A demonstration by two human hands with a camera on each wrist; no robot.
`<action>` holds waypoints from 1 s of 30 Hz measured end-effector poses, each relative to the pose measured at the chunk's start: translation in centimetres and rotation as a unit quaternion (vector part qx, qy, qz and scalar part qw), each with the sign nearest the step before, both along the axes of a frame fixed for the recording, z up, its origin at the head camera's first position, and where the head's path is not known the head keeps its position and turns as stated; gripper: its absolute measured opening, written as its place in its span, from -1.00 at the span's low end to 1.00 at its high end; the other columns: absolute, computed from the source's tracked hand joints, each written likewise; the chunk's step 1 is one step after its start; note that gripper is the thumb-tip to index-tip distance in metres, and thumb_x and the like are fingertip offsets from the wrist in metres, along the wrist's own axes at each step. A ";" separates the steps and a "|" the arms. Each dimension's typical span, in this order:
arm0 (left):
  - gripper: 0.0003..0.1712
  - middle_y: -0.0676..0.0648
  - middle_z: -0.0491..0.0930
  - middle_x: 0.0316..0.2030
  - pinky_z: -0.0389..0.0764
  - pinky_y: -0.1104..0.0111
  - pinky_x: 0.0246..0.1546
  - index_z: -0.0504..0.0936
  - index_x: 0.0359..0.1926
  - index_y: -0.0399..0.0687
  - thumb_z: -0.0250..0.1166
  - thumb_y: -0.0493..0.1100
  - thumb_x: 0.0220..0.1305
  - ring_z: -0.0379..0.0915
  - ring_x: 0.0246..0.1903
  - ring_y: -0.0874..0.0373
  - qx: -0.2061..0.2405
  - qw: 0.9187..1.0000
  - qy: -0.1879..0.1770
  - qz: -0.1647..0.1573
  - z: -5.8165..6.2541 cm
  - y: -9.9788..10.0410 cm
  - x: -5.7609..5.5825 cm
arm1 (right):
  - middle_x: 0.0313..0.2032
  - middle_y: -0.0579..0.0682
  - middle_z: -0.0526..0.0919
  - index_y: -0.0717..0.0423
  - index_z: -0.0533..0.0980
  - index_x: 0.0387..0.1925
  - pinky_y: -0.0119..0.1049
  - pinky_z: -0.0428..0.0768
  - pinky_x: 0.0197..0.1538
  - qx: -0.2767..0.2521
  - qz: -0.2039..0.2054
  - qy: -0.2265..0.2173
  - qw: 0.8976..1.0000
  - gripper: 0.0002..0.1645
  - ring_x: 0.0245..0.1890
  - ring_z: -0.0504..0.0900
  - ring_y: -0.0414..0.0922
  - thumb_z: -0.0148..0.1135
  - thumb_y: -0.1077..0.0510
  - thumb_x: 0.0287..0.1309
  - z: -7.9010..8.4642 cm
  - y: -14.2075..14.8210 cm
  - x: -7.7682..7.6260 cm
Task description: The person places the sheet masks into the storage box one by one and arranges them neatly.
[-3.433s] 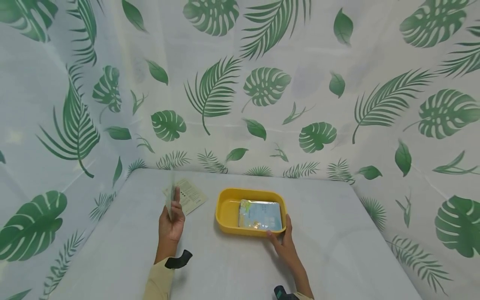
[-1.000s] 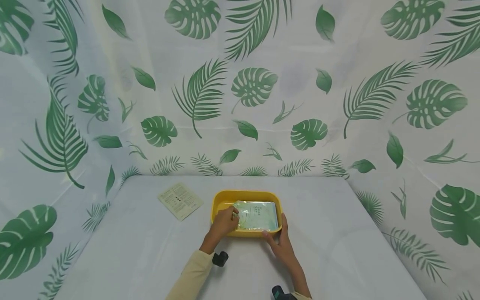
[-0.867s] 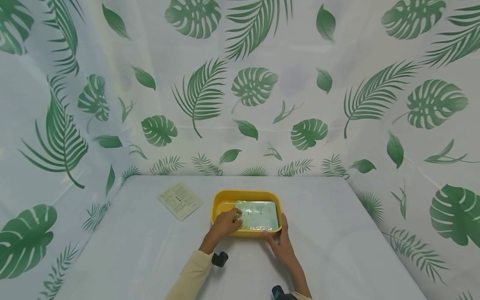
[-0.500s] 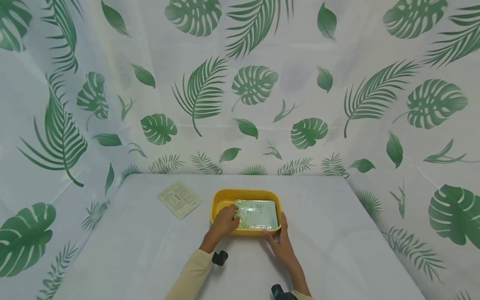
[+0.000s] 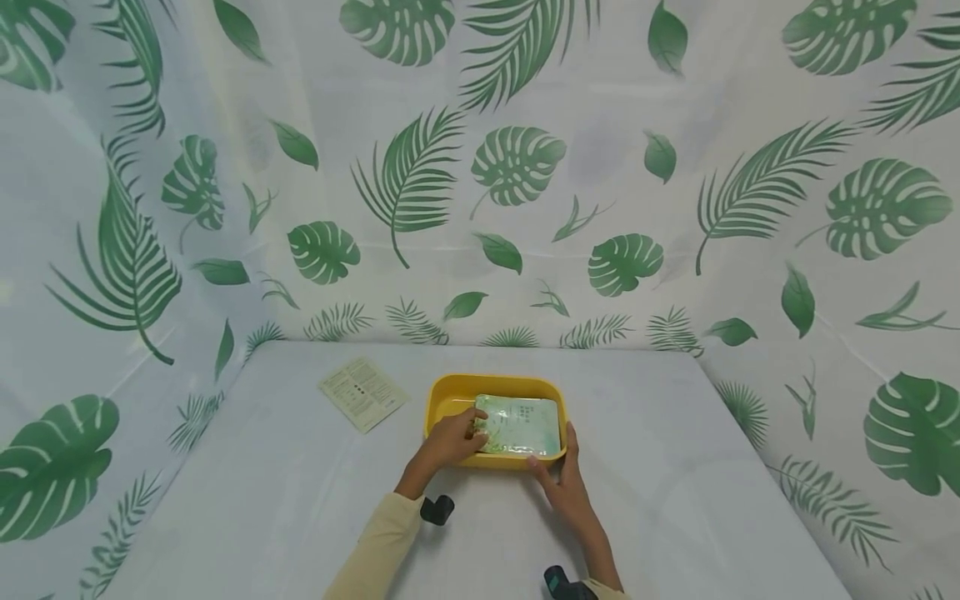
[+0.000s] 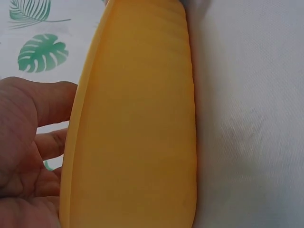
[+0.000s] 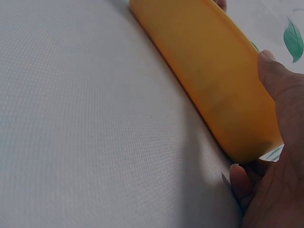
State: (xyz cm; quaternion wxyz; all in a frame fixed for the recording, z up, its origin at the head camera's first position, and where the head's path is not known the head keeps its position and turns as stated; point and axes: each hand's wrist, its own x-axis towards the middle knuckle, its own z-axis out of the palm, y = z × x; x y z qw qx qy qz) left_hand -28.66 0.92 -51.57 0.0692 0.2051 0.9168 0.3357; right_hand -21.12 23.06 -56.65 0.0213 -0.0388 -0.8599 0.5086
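A yellow rectangular tray [image 5: 495, 381] stands on the white table. Inside its right part lies a flat, glossy pale green packet [image 5: 525, 423] with leaf print and small lettering. My left hand [image 5: 452, 437] reaches over the front rim, thumb and fingers apart at the packet's left edge. In the left wrist view the tray wall [image 6: 133, 114] hides those fingertips. My right hand [image 5: 566, 487] grips the tray's front right corner. Its thumb lies at the front rim and its fingers along the right side; the right wrist view shows the thumb [image 7: 275, 76] against the outer wall.
A cream printed sheet [image 5: 363, 394] lies flat on the table, left of the tray. White cloth [image 5: 525, 167] with green leaf print rises behind and at both sides. Each wrist wears a dark camera.
My left hand first held a thin packet upright at the left; it moved right into the tray, where the green packet now covers a blue one. The right hand has stayed on the tray.
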 end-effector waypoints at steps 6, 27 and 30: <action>-0.60 0.03 0.35 -0.57 0.27 0.40 -0.49 0.51 0.16 -0.11 0.22 -0.12 0.35 0.24 -0.54 0.21 0.012 1.000 -0.003 0.023 -0.1 0.4 0.3 | 0.55 0.18 -0.34 -0.21 -0.48 0.52 0.21 -0.11 0.48 0.004 -0.001 -0.003 1.000 0.19 0.54 -0.26 0.22 0.17 -0.22 0.28 -0.1 0.0 0.0; -0.69 -0.02 0.67 -0.28 0.39 0.43 -0.42 0.58 0.08 -0.13 0.20 -0.14 0.37 0.33 -0.48 0.24 -0.044 0.995 0.085 0.037 -0.4 1.0 0.8 | 0.55 0.16 -0.36 -0.24 -0.50 0.51 0.22 -0.12 0.48 -0.003 0.004 0.001 1.000 0.19 0.54 -0.28 0.20 0.16 -0.20 0.30 0.0 -0.1 -0.1; -0.66 -0.05 0.68 -0.21 0.48 0.38 -0.35 0.56 0.11 -0.16 0.18 -0.14 0.38 0.36 -0.45 0.22 -0.055 0.995 0.072 0.052 -0.5 1.2 0.8 | 0.55 0.16 -0.36 -0.26 -0.50 0.51 0.22 -0.11 0.48 -0.001 0.004 0.000 1.000 0.18 0.54 -0.28 0.20 0.16 -0.21 0.29 -0.1 -0.1 -0.1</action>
